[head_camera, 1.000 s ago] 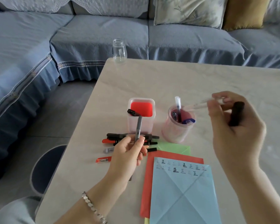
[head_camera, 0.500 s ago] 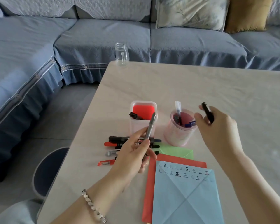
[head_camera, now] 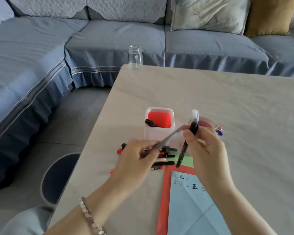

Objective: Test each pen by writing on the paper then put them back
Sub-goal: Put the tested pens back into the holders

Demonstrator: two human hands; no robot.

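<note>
My left hand (head_camera: 136,158) grips a grey pen (head_camera: 168,139) that slants up to the right. Its upper end meets the fingertips of my right hand (head_camera: 205,150). That hand also holds a black pen (head_camera: 182,154), which hangs point down over the green paper (head_camera: 186,161). Blue paper (head_camera: 190,211) with written characters lies on red paper (head_camera: 165,200) below my right hand. Several loose pens (head_camera: 167,156) lie on the table under my hands. Behind them stand a white holder (head_camera: 159,133) with a red inside and one black pen, and a pink cup (head_camera: 208,122) partly hidden by my right hand.
A glass jar (head_camera: 135,56) stands at the table's far left corner. The table's left edge (head_camera: 98,133) runs close to the pens. A blue sofa (head_camera: 109,43) wraps the back and left, and a dark round stool (head_camera: 58,177) sits on the floor.
My right hand has moved left from the pink cup to the top of the grey pen. The black pen in it now points down. The grey pen has tilted further right.
</note>
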